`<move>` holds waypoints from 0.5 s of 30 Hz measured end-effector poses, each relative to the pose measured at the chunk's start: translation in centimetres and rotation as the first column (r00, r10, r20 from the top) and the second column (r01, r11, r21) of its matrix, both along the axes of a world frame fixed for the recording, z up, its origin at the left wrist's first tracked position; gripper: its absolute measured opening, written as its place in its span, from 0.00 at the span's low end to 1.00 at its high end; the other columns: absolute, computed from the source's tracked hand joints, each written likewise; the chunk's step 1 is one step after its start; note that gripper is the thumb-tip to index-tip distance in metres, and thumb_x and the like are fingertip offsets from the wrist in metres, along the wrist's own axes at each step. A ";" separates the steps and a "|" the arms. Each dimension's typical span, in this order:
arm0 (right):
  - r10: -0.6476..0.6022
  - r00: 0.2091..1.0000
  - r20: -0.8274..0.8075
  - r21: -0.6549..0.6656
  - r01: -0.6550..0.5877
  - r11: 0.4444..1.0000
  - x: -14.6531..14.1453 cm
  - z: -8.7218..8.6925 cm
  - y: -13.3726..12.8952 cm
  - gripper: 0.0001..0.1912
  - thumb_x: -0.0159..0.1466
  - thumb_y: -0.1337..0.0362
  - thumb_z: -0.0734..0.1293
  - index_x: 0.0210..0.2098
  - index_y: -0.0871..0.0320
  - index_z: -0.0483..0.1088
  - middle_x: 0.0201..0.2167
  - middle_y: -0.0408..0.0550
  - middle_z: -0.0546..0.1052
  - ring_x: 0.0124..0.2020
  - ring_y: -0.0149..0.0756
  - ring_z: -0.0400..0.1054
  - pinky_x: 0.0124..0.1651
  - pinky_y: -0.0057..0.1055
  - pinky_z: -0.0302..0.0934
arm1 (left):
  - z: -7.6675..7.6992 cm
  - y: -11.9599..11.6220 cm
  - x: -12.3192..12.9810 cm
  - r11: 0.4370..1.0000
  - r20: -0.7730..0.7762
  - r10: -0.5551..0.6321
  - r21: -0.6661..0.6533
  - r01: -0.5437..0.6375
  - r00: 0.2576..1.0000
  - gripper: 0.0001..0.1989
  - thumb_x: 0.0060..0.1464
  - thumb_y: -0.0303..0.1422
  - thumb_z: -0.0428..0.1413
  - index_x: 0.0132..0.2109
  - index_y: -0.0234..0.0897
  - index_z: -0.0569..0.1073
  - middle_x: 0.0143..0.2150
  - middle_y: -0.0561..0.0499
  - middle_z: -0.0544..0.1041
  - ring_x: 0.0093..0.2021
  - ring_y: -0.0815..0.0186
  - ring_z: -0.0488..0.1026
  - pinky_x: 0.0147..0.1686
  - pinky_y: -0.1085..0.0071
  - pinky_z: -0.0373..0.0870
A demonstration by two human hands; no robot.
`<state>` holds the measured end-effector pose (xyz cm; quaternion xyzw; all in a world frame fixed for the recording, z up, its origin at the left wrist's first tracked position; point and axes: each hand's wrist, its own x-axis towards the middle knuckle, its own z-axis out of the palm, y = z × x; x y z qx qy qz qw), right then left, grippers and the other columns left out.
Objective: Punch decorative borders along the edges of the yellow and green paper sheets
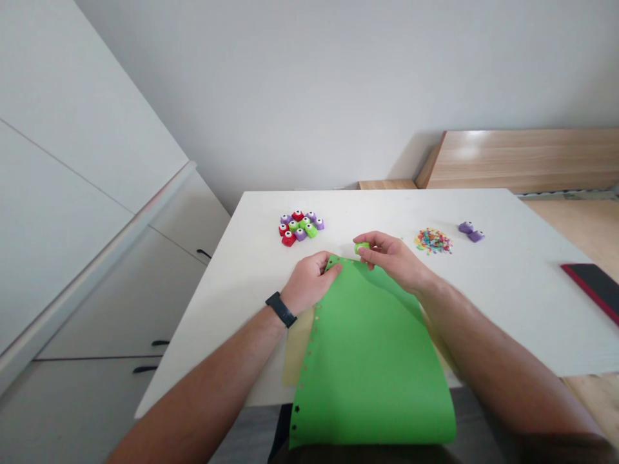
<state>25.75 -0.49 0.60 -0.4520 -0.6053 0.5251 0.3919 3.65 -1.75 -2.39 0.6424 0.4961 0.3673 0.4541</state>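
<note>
A large green sheet (372, 348) hangs over the table's near edge, with small punched holes along its left side and some at its far edge. My left hand (312, 278) is closed on the sheet's far left corner, thumb on top. In my right hand (391, 258) a small green punch (361, 247) is pinched between thumb and fingers, at the sheet's far edge. Beneath the green sheet lies a pale yellow sheet (296, 351), showing at both sides.
Several red, green and purple punches (300, 227) cluster at the back left of the white table (217, 290). Right of my right hand is a pile of colourful paper bits (434, 241). Beyond it sit two purple punches (471, 231). A black and red object (594, 287) lies far right.
</note>
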 end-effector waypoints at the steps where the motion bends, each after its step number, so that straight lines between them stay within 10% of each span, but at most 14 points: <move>1: -0.004 1.000 -0.002 0.001 0.004 1.000 0.0 0.0 0.0 0.21 0.62 0.52 0.72 0.51 0.56 0.73 0.32 0.43 0.75 0.30 0.30 0.65 0.35 0.32 0.61 | 0.0 0.0 0.0 1.000 -0.003 0.000 0.003 0.000 1.000 0.13 0.56 0.43 0.61 0.40 0.38 0.78 0.31 0.51 0.81 0.33 0.62 0.77 0.36 0.68 0.75; 15: -0.047 0.999 0.008 -0.009 0.047 0.999 0.3 -1.3 0.6 0.24 0.59 0.57 0.75 0.52 0.57 0.71 0.33 0.42 0.74 0.32 0.31 0.66 0.36 0.31 0.61 | 0.3 -0.1 0.0 1.000 -0.010 -0.020 -0.011 0.020 1.000 0.13 0.57 0.43 0.61 0.41 0.38 0.78 0.33 0.50 0.82 0.33 0.62 0.77 0.35 0.69 0.74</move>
